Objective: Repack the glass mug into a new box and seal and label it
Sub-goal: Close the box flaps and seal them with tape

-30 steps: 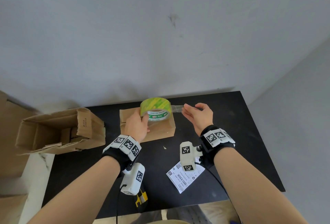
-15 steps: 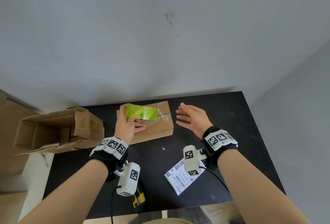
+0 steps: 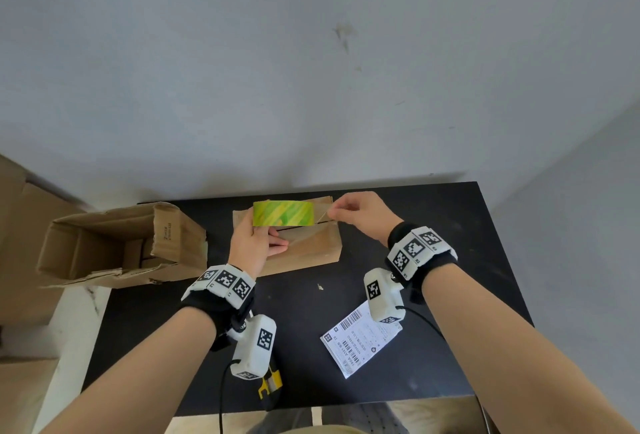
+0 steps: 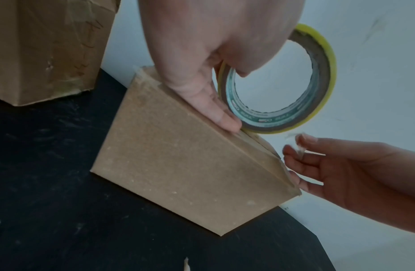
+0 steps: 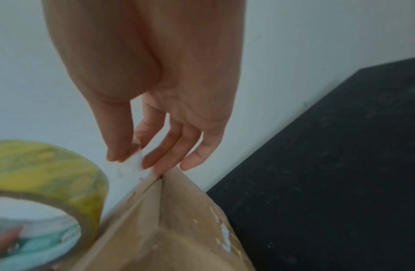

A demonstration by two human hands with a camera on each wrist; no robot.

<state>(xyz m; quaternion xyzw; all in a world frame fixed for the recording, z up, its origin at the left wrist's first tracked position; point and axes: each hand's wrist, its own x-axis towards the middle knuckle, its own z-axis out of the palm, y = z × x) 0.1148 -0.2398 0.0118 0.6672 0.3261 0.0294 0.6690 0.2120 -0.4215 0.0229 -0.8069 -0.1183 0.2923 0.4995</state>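
A closed brown box (image 3: pixel 304 250) lies at the back middle of the black table (image 3: pixel 433 225); no glass mug shows. My left hand (image 3: pixel 258 239) grips a green-yellow tape roll (image 3: pixel 283 213) on edge over the box's top seam, thumb through the core in the left wrist view (image 4: pixel 283 82). Just right of the roll, my right hand (image 3: pixel 334 213) pinches the clear tape end (image 3: pixel 322 214) between thumb and fingers, above the box's right end. The right wrist view shows that tape end (image 5: pixel 132 165) over the box's flap seam (image 5: pixel 160 198).
An open, worn cardboard box (image 3: pixel 114 243) lies on its side at the table's left edge. A white shipping label (image 3: pixel 360 340) lies on the table near my right wrist. A yellow-black knife (image 3: pixel 270 381) sits at the front edge. A wall stands right behind the table.
My right hand let go of the tape and opened, then came back and pinched the tape end. My left hand turned the roll on edge and lowered it onto the box.
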